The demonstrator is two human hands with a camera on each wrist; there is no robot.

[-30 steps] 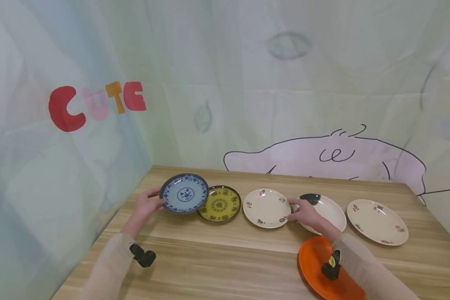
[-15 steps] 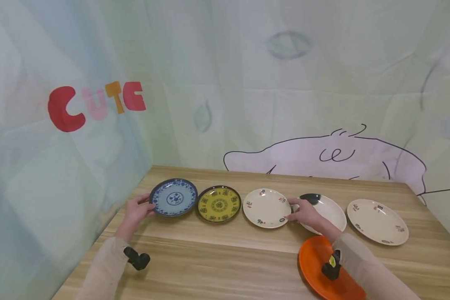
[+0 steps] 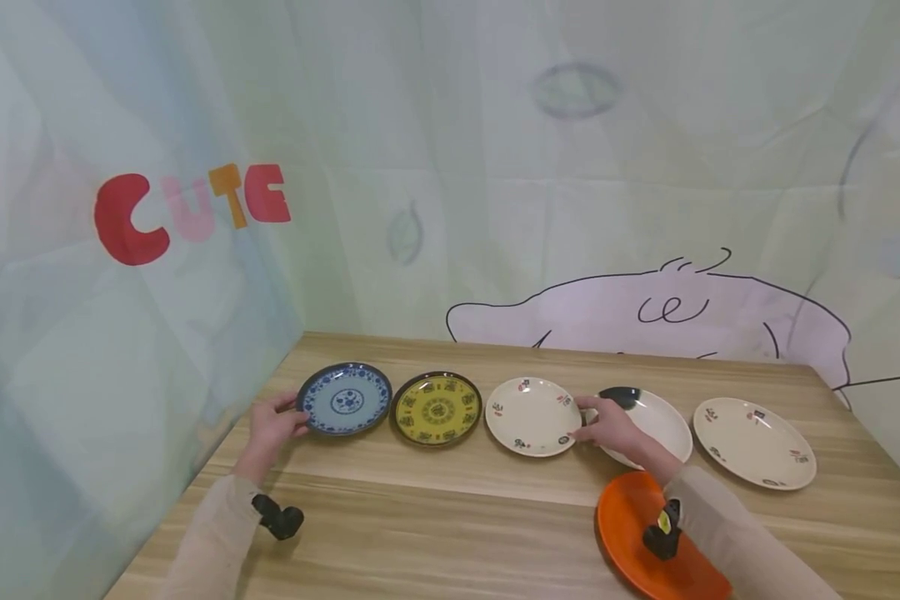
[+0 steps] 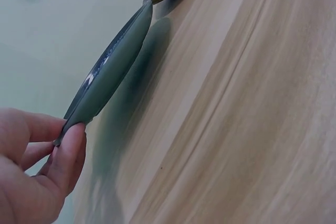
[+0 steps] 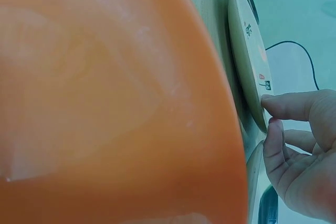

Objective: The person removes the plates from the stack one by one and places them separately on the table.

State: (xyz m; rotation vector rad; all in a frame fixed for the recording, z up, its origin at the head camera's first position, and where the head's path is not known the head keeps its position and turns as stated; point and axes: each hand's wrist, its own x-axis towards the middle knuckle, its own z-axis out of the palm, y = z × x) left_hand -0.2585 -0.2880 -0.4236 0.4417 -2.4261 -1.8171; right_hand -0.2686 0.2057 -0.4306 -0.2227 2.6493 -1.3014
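My left hand (image 3: 272,427) pinches the left rim of a blue-and-white patterned plate (image 3: 347,401) between thumb and fingers. In the left wrist view the plate (image 4: 113,66) shows edge-on, its shadow on the wood; whether its base touches the table I cannot tell. Right of it lies a yellow-green plate (image 3: 438,410) with a dark rim. My right hand (image 3: 610,428) holds the right rim of a cream plate (image 3: 532,417) with small floral marks. The right wrist view shows thumb and fingertips on that cream plate's edge (image 5: 247,51).
A white plate with a dark patch (image 3: 656,425) lies partly behind my right hand. Farther right is a cream oval plate (image 3: 755,443). An orange plate (image 3: 630,525) sits under my right forearm, near the front. Printed curtains (image 3: 420,167) stand behind the wooden table (image 3: 420,533).
My left hand has carried the blue plate leftward and lowered it, off the yellow-green plate it overlapped. The right hand and the cream plate have stayed in place.
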